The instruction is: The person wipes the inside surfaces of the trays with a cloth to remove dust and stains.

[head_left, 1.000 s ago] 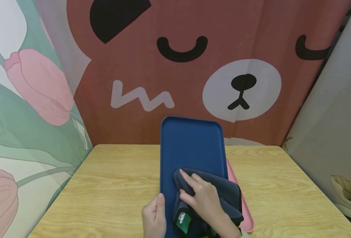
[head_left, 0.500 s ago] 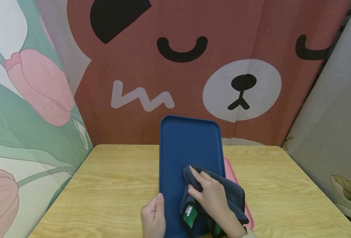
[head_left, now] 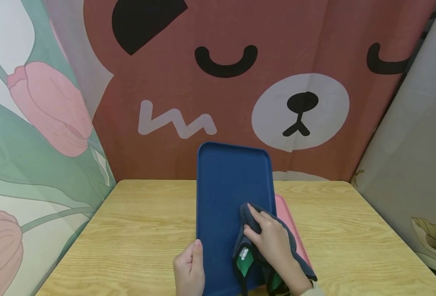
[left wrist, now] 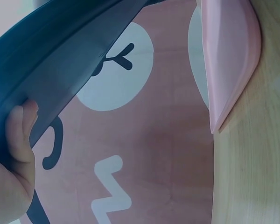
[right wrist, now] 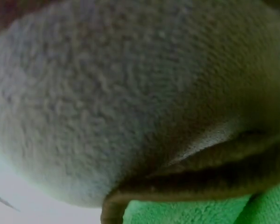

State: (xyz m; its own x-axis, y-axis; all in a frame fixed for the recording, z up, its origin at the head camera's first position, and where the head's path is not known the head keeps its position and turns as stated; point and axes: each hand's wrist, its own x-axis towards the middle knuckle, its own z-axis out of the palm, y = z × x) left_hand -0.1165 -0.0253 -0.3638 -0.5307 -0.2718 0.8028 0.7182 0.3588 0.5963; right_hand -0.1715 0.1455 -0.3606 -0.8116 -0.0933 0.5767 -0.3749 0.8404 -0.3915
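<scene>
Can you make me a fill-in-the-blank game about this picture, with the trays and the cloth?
1. The grip on the edge of the blue tray is the person's ____ one.
2. The dark cloth under the right grip shows bright patches coloured ____.
3. Partly hidden behind the blue tray, a second tray is coloured ____.
4. The backdrop bear has a nose coloured ____.

Missing words: left; green; pink; black.

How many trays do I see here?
2: a blue tray held in the left hand, and a pink tray on the table, partly hidden behind it. Any others fully hidden wouldn't show.
</scene>
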